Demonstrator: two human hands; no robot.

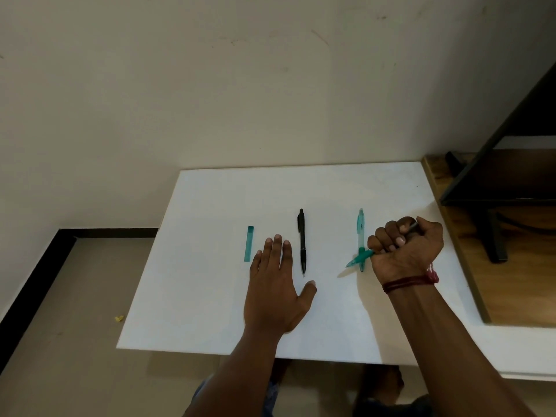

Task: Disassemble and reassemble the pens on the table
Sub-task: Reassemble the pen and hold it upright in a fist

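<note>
Your left hand (278, 284) lies flat, fingers straight, holding nothing, on the white table (186, 296) between teal barrel piece (249, 243) and black pen (302, 242), while your right hand (406, 251) fists around a teal pen front (359, 259) crossing over the lying teal pen (361, 227).

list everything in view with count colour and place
table: 1, white, centre
teal tube: 1, teal, table left
black pen: 1, black, table middle
teal pen: 1, teal, lying right of black pen
held pen piece: 1, teal with grey end, in right hand, tip over the teal pen
wooden surface: 1, brown, right of table
yellow scrap: 1, yellow, floor left
wrist thread: 1, red, right wrist
left hand: 1, flat on table beside black pen
right hand: 1, fingers curled round held pen piece
</note>
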